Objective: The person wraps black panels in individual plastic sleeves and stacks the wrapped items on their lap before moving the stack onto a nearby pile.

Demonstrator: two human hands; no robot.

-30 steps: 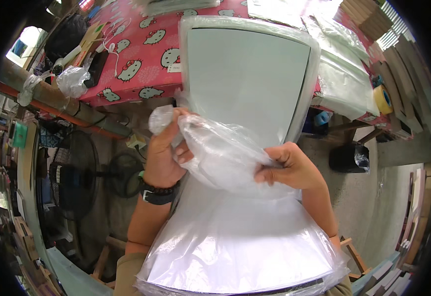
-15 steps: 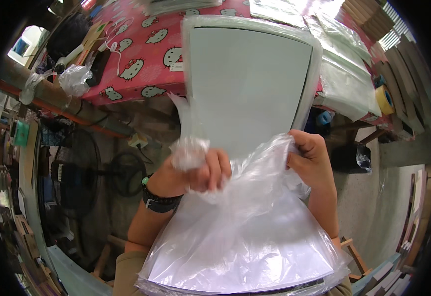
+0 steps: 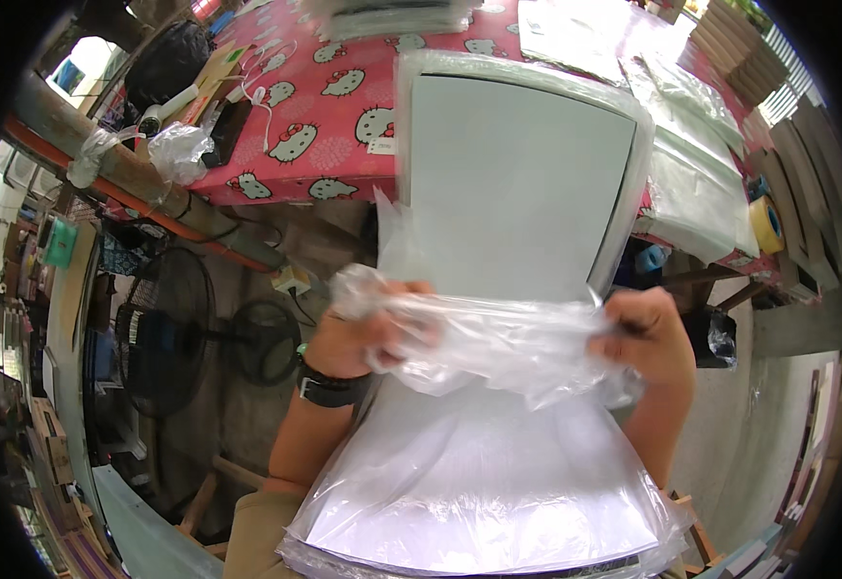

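Clock directions are read from the middle of the held film, with 12 at the top of the view.

Position: the clear plastic film (image 3: 508, 338) lies between the left hand (image 3: 355, 336) and the right hand (image 3: 654, 330), in front of the person. Its long axis runs from 9 to 3 o'clock, roughly level. The left hand bears on the 9 o'clock end and the right hand on the 3 o'clock end; both touch it, so neither is nearer.

Grip: the left fingers are curled around bunched film. The right thumb and fingers are clamped together on the opposite end. Both hands are blurred, so exact finger contact cannot be told.

Surroundings: a grey panel (image 3: 522, 183) with a clear plastic border stands at 12 o'clock, against a table with a pink patterned cloth (image 3: 344, 125) reaching to 10 o'clock. A white panel (image 3: 488, 492) under clear plastic lies at 6 o'clock, nearest the body. The film covers the zone between the two faces; whether they belong to one piece cannot be told.

Count: two hands; one gathered span of film; two panel faces, one grey and one white; one black fan (image 3: 165, 333) at 9 o'clock; one yellow roll (image 3: 766, 224) and one blue roll (image 3: 651, 258), both near 2 o'clock; one dark wristband (image 3: 327, 390) on the left wrist.
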